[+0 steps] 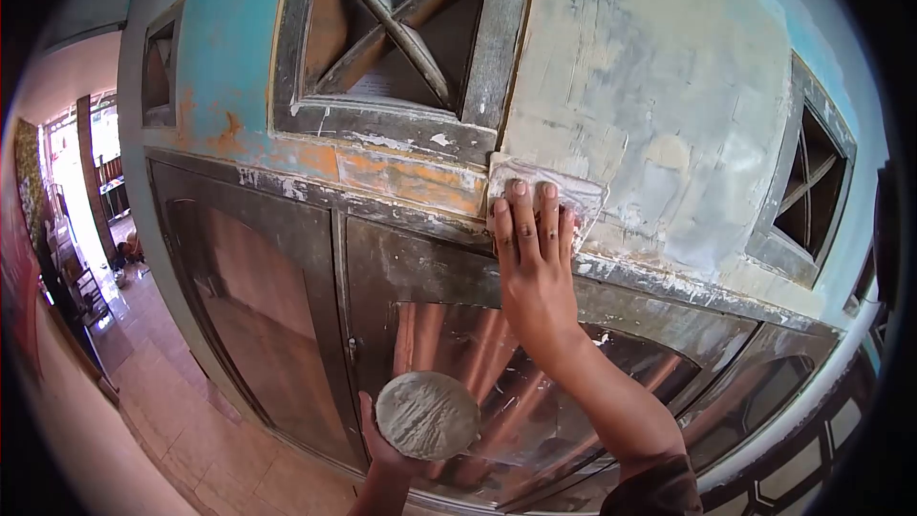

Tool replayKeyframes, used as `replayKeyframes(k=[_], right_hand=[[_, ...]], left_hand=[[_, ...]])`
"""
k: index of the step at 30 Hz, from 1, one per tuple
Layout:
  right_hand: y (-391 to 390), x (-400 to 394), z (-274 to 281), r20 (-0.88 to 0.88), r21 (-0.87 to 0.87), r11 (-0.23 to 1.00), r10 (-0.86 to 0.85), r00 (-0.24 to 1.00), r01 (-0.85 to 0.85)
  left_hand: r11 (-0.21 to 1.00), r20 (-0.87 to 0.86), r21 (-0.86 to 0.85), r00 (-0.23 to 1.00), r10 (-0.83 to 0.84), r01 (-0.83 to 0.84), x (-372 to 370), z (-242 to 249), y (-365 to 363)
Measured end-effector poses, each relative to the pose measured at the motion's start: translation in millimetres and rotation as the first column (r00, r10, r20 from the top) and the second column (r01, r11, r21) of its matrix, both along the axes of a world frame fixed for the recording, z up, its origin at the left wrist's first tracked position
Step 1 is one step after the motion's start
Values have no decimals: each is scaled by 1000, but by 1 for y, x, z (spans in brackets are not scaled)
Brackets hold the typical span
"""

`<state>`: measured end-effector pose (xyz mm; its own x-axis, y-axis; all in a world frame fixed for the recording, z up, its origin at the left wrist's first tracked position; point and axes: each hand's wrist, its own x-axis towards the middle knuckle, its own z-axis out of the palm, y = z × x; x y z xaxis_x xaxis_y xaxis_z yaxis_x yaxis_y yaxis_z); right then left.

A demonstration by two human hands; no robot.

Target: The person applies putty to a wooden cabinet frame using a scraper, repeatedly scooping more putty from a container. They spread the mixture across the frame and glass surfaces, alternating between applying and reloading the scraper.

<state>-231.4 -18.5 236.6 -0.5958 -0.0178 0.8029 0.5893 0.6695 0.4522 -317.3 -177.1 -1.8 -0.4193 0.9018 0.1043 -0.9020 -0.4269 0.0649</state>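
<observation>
Two hands are at work below the crossed vent (pixel 393 27), and we take that vent as our landmark. Our right hand (pixel 537 277) is just below and to the right of its lower right corner, laid over a flat, streaked sheet (pixel 580 193) against the wall (pixel 659 86). That sheet lies directly under our fingers, its long axis running roughly crosswise and sloping a little down away from the vent. The relation that counts most, we judge, is this flat contact: sheet between fingers and wall, with patched surface reaching up to the right of the vent. Our right fingers are straight, set slightly apart; the thumb is hidden, so we cannot tell whether it clamps the sheet. Our left hand (pixel 384 446) is well below the vent and well apart from the sheet, cupped about a round dish (pixel 475 425) that carries grey paste (pixel 425 411). We see its thumb along the dish's edge, while its other fingers are out of sight.
</observation>
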Motion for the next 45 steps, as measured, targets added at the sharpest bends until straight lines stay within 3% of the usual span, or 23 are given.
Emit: replayKeyframes(k=[2,7,10,13,17,21,23,26,28,30,34,36,39,43,45], right_hand=[[0,2,-4,12,-4,1000,13,1000,-13],[-24,17,-7,33,-75,994,81,996,-78],[-40,30,22,-3,-35,984,172,985,-172],[-26,23,44,-66,16,999,35,997,-34],[-4,10,3,-2,26,999,-39,999,39],[-12,22,-19,53,-50,999,15,999,-12],[-28,36,-9,70,-137,985,114,991,-103],[-31,45,33,-61,-57,984,163,985,-166],[-20,42,59,-116,1,999,33,993,-33],[2,35,52,-70,8,999,-42,997,42],[3,33,-9,46,-15,999,-32,998,33],[-5,41,-21,99,-130,991,46,994,-33],[-26,58,-7,64,-167,975,162,985,-149],[-19,42,57,-83,-23,996,80,993,-82],[-2,26,43,-76,18,1000,12,997,-10]], left_hand=[[989,-80,-119,994,75,-85,0,-4,-1],[996,-67,-49,996,65,-68,5,8,-19],[994,-100,-31,990,101,-104,4,9,-15],[993,-139,-46,985,100,-108,9,7,-14],[997,-69,-32,995,65,-68,8,-5,-6],[998,15,49,999,31,-32,13,-5,-12],[999,12,49,1000,16,-17,12,-4,-13],[997,-38,-49,997,60,-62,13,-2,-10],[996,-74,-70,996,52,-57,16,2,-9],[995,-114,-84,993,43,-52,17,2,-7],[997,-60,-77,998,17,-22,17,-2,-6],[997,-54,-77,998,13,-17,19,-4,-8],[998,-54,-55,999,8,-11,17,-4,-6],[997,-92,-78,996,-16,8,26,3,-3],[995,-129,-99,992,-9,-4,30,5,-1]])
